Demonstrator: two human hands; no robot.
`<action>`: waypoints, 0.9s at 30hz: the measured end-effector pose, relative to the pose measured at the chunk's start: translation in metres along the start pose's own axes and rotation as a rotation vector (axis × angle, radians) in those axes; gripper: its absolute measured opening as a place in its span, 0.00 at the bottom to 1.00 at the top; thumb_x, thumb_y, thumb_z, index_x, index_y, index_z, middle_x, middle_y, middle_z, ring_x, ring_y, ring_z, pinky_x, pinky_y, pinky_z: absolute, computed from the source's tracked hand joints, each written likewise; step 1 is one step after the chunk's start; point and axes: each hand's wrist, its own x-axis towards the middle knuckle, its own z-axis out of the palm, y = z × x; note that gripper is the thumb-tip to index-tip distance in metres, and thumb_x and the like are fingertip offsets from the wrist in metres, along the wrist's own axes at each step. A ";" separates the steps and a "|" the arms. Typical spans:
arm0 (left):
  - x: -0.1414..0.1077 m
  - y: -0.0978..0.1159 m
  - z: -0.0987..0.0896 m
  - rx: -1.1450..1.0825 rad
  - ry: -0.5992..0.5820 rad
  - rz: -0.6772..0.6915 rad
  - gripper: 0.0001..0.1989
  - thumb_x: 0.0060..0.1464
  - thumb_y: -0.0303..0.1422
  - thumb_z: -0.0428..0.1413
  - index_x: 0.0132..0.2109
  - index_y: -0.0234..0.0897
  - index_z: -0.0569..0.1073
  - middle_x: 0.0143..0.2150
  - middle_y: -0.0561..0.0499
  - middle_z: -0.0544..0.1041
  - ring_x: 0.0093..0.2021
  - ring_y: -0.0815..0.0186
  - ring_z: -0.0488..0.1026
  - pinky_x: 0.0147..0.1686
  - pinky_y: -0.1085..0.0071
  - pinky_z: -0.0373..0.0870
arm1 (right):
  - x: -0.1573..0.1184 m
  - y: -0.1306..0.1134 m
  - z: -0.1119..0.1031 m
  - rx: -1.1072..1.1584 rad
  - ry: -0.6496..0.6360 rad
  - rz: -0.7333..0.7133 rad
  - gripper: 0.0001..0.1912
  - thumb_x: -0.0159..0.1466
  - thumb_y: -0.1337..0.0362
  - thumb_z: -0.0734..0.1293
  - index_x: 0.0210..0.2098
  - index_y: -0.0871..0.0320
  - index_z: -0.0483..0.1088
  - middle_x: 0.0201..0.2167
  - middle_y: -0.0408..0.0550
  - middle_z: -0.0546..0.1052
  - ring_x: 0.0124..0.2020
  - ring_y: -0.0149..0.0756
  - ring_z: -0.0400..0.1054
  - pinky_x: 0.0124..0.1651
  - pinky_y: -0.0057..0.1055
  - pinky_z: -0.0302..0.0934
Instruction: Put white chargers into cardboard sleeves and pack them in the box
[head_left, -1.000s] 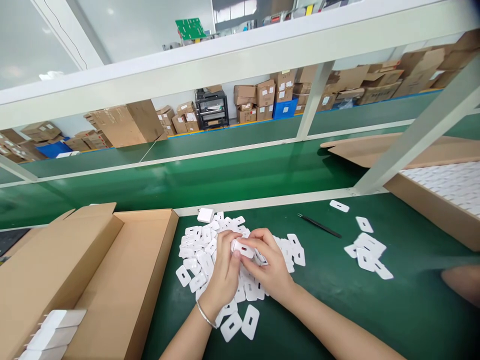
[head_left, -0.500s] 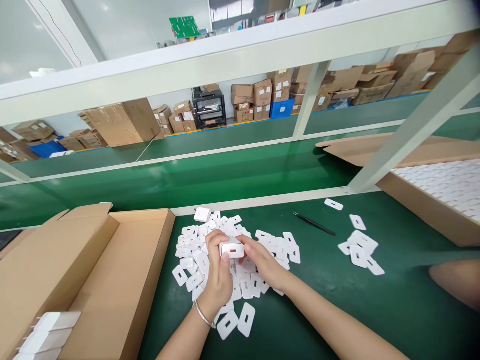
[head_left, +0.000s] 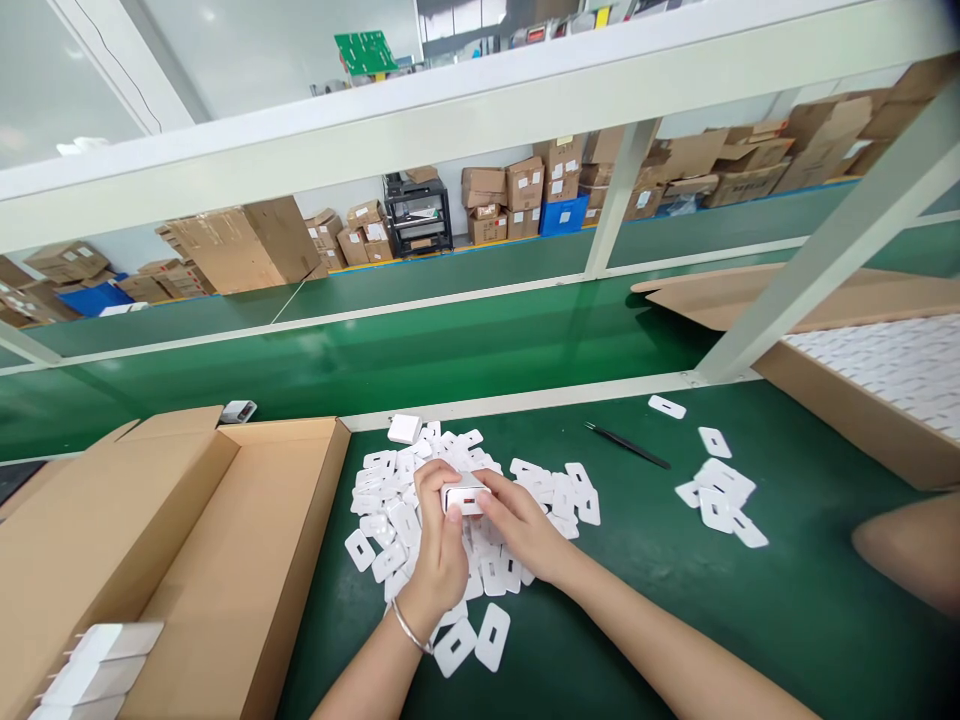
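Note:
A small white block-shaped piece [head_left: 463,494] with a dark reddish slot on its front face is held above a pile of white plates. My left hand [head_left: 441,545], with a bracelet at the wrist, wraps round its left side, thumb at the lower edge. My right hand [head_left: 521,525] grips the right side, thumb on the front face by the slot. Beneath and around both hands lie many flat white plates [head_left: 493,637] with slots. A white square block [head_left: 405,429] sits at the back of the pile.
An open cardboard box [head_left: 225,560] stands left, with white blocks [head_left: 101,665] at its near corner. Black tweezers [head_left: 628,445] and loose white plates [head_left: 724,485] lie right. A box of white pieces [head_left: 885,375] is far right, near another person's arm [head_left: 911,550]. A frame post [head_left: 817,250] slants down.
My right thumb has moved onto the front face of the held piece. A white and grey piece has appeared behind the left box, on the green surface.

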 end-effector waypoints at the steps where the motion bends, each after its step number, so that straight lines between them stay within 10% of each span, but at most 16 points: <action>1: 0.000 0.000 0.000 0.001 -0.002 -0.004 0.15 0.73 0.44 0.39 0.57 0.47 0.63 0.56 0.45 0.62 0.60 0.57 0.63 0.62 0.55 0.62 | 0.001 0.001 0.001 0.016 0.008 0.011 0.23 0.72 0.42 0.60 0.45 0.54 0.73 0.36 0.45 0.73 0.39 0.39 0.66 0.43 0.37 0.60; 12: 0.004 0.008 0.000 0.043 -0.174 -0.131 0.23 0.73 0.47 0.36 0.69 0.53 0.57 0.69 0.45 0.54 0.73 0.55 0.52 0.71 0.48 0.53 | 0.007 0.011 0.002 0.204 0.135 -0.014 0.19 0.67 0.47 0.70 0.49 0.53 0.71 0.44 0.48 0.76 0.45 0.41 0.71 0.49 0.39 0.66; 27: 0.013 0.003 -0.010 0.029 -0.157 -0.056 0.18 0.72 0.42 0.45 0.62 0.52 0.72 0.58 0.46 0.65 0.62 0.57 0.65 0.63 0.56 0.65 | 0.005 0.000 -0.010 -0.032 0.204 -0.196 0.17 0.67 0.47 0.70 0.46 0.52 0.71 0.40 0.47 0.72 0.43 0.42 0.69 0.50 0.41 0.65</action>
